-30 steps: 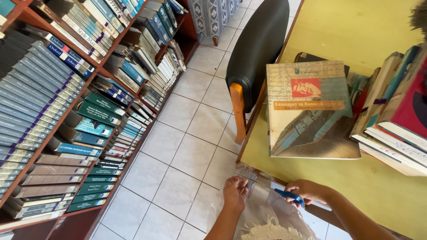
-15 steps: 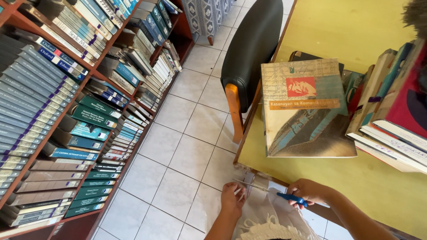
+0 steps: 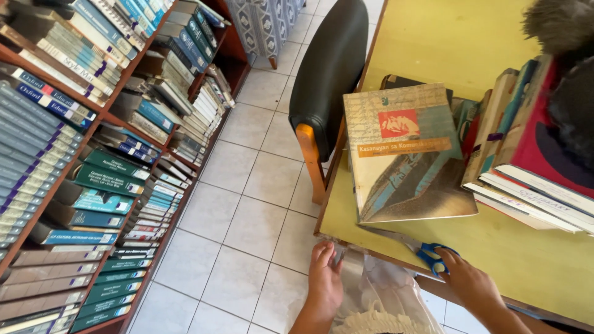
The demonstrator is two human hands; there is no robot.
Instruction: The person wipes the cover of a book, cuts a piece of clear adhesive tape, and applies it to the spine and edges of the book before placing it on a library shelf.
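My left hand (image 3: 324, 281) grips the edge of a clear plastic sheet (image 3: 377, 291) just below the near edge of the yellow table (image 3: 433, 37). My right hand (image 3: 470, 283) holds blue-handled scissors (image 3: 427, 250), whose blades lie on the table's near edge and point left toward the plastic. A large book with a beige and red cover (image 3: 402, 151) lies flat on the table just beyond the scissors. Whether the blades are in the plastic I cannot tell.
A stack of books (image 3: 526, 154) rests on the table at the right. A black-cushioned wooden chair (image 3: 328, 80) is pushed against the table's left side. Wooden bookshelves full of books (image 3: 93, 154) line the left wall. White floor tiles (image 3: 247, 210) lie between them.
The view has shifted closer to the table. My right hand has brought the scissors up onto the table's near edge. My left hand still holds the plastic.
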